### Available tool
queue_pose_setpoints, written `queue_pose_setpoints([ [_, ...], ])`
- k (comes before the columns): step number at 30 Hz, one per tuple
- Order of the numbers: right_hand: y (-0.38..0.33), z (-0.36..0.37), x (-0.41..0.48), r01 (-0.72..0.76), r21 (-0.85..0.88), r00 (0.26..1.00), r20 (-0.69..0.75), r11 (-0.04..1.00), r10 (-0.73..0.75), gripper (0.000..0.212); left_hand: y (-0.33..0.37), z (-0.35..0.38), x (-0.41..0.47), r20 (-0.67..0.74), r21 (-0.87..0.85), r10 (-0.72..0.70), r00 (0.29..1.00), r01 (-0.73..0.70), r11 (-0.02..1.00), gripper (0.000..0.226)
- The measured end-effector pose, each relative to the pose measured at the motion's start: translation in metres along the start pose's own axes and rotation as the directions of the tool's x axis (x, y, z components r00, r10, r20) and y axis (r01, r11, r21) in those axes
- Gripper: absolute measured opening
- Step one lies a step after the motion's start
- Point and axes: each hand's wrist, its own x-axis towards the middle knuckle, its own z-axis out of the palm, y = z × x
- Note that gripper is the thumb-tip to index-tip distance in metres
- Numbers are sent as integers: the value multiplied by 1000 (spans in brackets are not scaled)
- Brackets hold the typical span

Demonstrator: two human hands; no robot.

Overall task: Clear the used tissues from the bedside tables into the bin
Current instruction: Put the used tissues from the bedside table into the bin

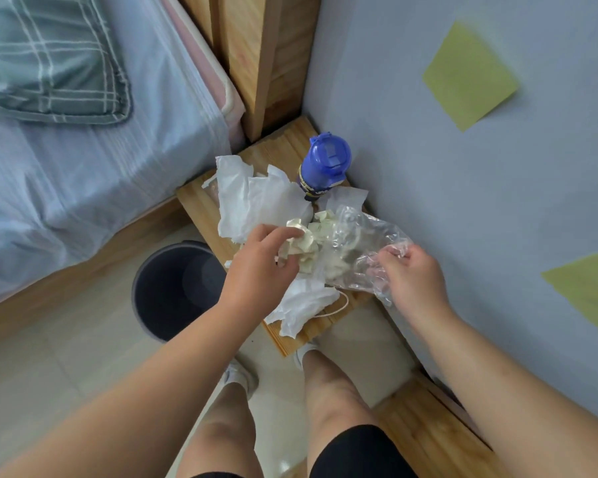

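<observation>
The used tissues (252, 201) lay heaped on the bedside table (201, 205), with the bin (173, 288) at its 8 o'clock. I judged them feather-light, soft and easily torn, best bunched up as 1 whole wad. My left hand (259, 267) curled round a crumpled cream wad (301, 243). My right hand (411, 274), at 3 o'clock, pinched a slippery clear plastic bag (359, 243).

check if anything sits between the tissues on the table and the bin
Nothing visible does. The bin stands open on the floor beside the bedside table's left edge, near the tissues. The left hand grips a crumpled wad, the right hand a clear plastic bag; the blue bottle stands farther back.
</observation>
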Motion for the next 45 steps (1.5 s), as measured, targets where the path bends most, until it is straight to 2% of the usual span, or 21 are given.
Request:
queue_pose_setpoints([
  [6, -27, 4, -53, 109, 25, 990, 83, 994, -110, 5, -44, -39, -81, -89, -306, -177, 980, 143, 941, 48],
  [9, -32, 47, -78, 153, -11, 972, 183, 988, -148, 6, -94, -53, -122, -132, -419, -366, 921, 283, 863, 45],
  [11, -28, 87, -89, 144, -39, 953, 276, 989, -128, 6, -132, -58, -143, -134, -473, -506, 852, 393, 788, 41],
  [14, -15, 157, -96, 164, -133, 918, 384, 977, -102, 8, -190, -59, -163, -93, -611, -687, 720, 504, 610, 39],
  [16, -1, 204, -92, 160, -172, 909, 410, 972, -77, 9, -229, -56, -167, 8, -770, -798, 602, 513, 379, 31],
  [18, 15, 249, -83, 158, -232, 906, 420, 960, -48, 7, -268, -49, -163, 136, -851, -856, 499, 502, 157, 28],
  [20, 31, 287, -71, 169, -307, 908, 418, 937, -27, 10, -301, -38, -156, 195, -860, -865, 461, 505, 75, 31],
  [26, 72, 362, -35, 97, -368, 918, 393, 925, 60, 28, -362, -4, -129, 221, -821, -856, 467, 563, 95, 40],
  [29, 82, 377, -23, 123, -438, 908, 412, 891, 77, 36, -376, 4, -115, 243, -797, -840, 486, 594, 113, 32],
  [32, 84, 377, -18, 101, -476, 913, 394, 874, 109, 51, -380, 5, -108, 266, -767, -840, 474, 632, 114, 28],
  [37, 70, 351, -28, 175, -497, 883, 461, 850, 88, 33, -362, -3, -113, 297, -730, -823, 484, 671, 131, 25],
  [42, 35, 306, -51, 221, -449, 842, 535, 866, 63, 13, -306, -23, -102, 232, -690, -806, 544, 676, 258, 20],
  [45, 8, 270, -63, 211, -385, 842, 539, 899, 33, 11, -254, -36, -85, 164, -667, -763, 625, 640, 381, 20],
])
